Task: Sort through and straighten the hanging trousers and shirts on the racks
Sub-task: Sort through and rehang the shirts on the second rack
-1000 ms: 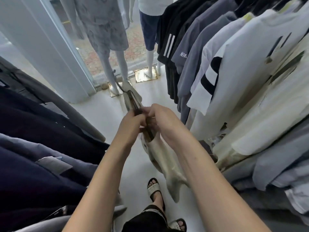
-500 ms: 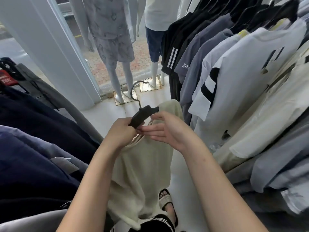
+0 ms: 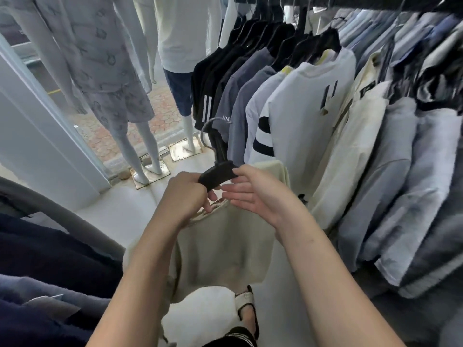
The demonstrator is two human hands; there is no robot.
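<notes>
A cream shirt [image 3: 225,249] hangs off a black hanger [image 3: 217,174] with a metal hook, held in mid-air between two racks. My left hand [image 3: 184,194] grips the hanger's near end together with the shirt's collar. My right hand [image 3: 253,192] touches the hanger's far end with thumb and fingertips, its other fingers straight over the collar. On the right rack [image 3: 375,2] hang several shirts [image 3: 308,106] in black, grey, white and pale blue.
Dark trousers and jackets [image 3: 45,259] hang on the left rack. Two dressed mannequins [image 3: 112,78] stand ahead by a glass front and a white pillar [image 3: 37,146]. My sandalled foot [image 3: 246,304] shows on the pale floor of the narrow aisle.
The view has tilted up. The hanger and cream shirt have been lifted and turned so the shirt now hangs broadside, and my right hand's fingers have straightened over the collar.
</notes>
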